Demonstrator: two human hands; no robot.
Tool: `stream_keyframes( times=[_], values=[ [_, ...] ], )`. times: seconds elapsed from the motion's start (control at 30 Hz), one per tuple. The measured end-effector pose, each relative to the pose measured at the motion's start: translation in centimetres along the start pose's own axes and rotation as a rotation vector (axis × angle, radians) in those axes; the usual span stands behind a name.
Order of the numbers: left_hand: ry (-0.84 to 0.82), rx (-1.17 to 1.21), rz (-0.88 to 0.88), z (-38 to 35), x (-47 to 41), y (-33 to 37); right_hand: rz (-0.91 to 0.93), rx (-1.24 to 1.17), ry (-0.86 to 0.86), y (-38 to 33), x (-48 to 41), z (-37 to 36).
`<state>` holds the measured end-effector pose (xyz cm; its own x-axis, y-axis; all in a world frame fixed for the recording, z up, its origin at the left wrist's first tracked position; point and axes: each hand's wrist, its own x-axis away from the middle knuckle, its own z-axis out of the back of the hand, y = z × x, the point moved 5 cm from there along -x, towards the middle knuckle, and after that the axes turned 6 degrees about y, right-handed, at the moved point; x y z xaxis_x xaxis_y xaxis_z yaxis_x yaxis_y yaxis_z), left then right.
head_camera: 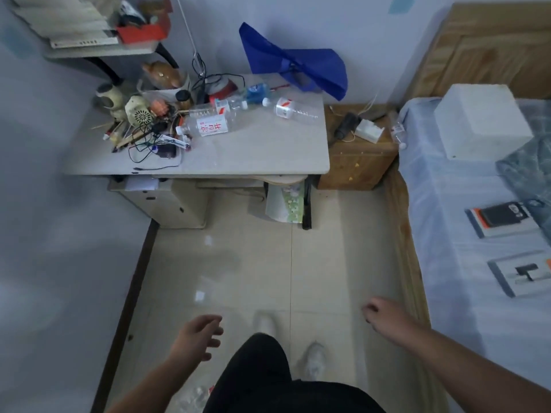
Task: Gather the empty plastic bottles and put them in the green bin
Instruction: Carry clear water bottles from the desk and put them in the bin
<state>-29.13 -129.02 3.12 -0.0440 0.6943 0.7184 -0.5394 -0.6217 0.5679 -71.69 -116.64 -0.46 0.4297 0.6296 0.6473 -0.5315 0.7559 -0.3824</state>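
Observation:
Several clear plastic bottles lie on their sides on a grey desk point(256, 153): a large one with a red-lettered label point(205, 126), one with a red-and-white label point(287, 108), and a blue-labelled one point(255, 92) further back. Another small bottle point(398, 133) lies at the edge of the bed. A crumpled clear bottle point(193, 396) lies on the floor by my legs. My left hand point(198, 335) hangs low over the floor, fingers apart, holding nothing. My right hand point(384, 318) is loosely curled near the bed frame, with nothing visible in it. No green bin is in view.
Desk clutter of cables, small fans and tools fills its left side point(143, 129). A blue bag point(298, 64) leans on the wall. A wooden nightstand point(354, 150) stands between desk and bed point(465, 234). Boxes lie on the bed. Tiled floor stretches ahead of my feet.

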Motion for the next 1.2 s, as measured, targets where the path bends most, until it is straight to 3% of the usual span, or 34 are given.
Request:
stream_keyframes(
  times=[0.2,0.37,0.63,0.8,1.07,1.2],
  values=[
    [0.035,0.002,0.153,2.9,-8.9,1.6,0.025,-0.3,0.099,-13.1,-12.2,6.6],
    [-0.01,-0.037,0.102,4.5,-16.6,9.9,-0.039,-0.363,0.115,-18.9,-16.9,9.2],
    [-0.016,-0.075,-0.121,6.5,-24.8,29.8,-0.223,-0.297,-0.008,-17.1,-17.8,10.5],
    [-0.011,-0.05,-0.14,5.8,-29.0,36.7,-0.289,-0.301,-0.045,-16.3,-22.4,12.4],
    [0.081,-0.093,-0.09,4.6,-31.5,39.1,-0.028,-0.207,0.031,-26.0,-33.6,20.7],
    [0.164,-0.321,-0.2,6.2,-34.2,42.0,0.097,-0.124,0.09,-33.5,-38.5,24.4]
  ],
)
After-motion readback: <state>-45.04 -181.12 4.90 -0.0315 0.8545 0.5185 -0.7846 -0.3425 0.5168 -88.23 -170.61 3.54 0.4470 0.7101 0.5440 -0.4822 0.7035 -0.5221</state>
